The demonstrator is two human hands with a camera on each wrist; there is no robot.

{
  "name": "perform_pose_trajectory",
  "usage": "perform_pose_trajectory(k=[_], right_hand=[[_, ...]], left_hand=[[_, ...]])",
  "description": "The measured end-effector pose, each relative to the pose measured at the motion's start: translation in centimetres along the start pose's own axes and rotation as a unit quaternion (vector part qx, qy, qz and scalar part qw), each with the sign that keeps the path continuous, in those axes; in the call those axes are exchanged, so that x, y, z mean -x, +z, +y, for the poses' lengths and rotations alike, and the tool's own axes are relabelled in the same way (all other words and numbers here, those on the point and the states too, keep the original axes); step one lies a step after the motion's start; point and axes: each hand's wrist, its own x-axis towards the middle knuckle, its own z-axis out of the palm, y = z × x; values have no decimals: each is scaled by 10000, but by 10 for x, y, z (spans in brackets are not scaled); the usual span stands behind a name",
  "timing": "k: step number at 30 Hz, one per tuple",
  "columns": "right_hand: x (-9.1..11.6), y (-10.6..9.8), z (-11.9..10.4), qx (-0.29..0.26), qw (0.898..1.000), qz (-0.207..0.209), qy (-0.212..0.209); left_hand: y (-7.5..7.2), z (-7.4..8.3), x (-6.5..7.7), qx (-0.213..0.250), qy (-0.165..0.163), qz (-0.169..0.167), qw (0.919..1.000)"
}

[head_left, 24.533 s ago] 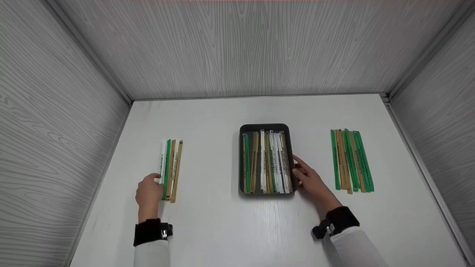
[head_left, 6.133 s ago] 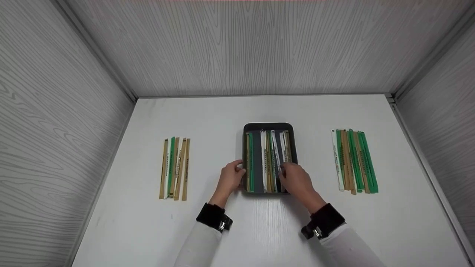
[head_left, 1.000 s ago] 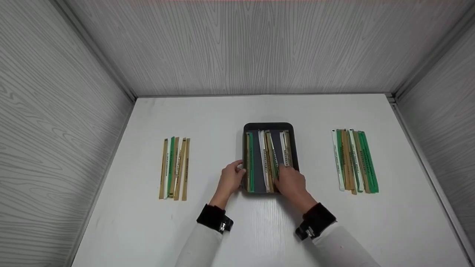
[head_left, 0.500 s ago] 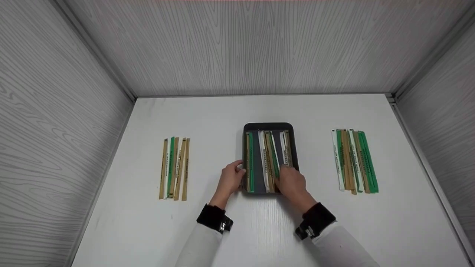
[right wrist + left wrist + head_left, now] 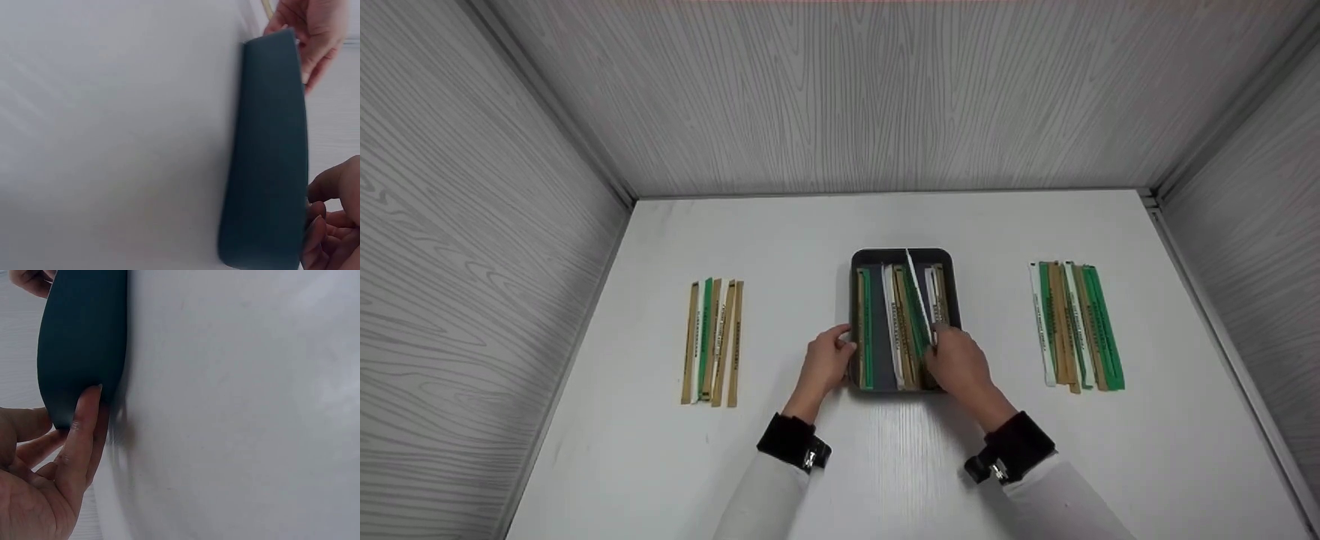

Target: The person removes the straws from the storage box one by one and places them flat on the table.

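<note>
White strip (image 5: 919, 298), near end invisible behind the right grip (image 5: 959, 365)

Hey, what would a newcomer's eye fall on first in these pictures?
Probably the dark, rounded rectangular tray near the middle of the white table, holding long, thin green, brown and white strips. Next, the slim white strip slanting from the right hand over the tray, while the left hand grips the tray's left side. Similar strips flank the tray in a left group and a right group.

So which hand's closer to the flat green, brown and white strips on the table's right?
Right. The right hand is left of those strips, over the dark rectangular tray; the left hand is farther, at the tray's left edge.
</note>
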Motion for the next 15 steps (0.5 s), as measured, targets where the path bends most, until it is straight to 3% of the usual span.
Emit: perform_pose_trajectory(k=[8,15], right_hand=[[4,-29,16,-261,9982,517,163],[13,-46,57,-273,9942,907,502]], left_hand=[[0,-1,1,98,48,-16,9999],[0,-1,1,70,-15,-13,10000]])
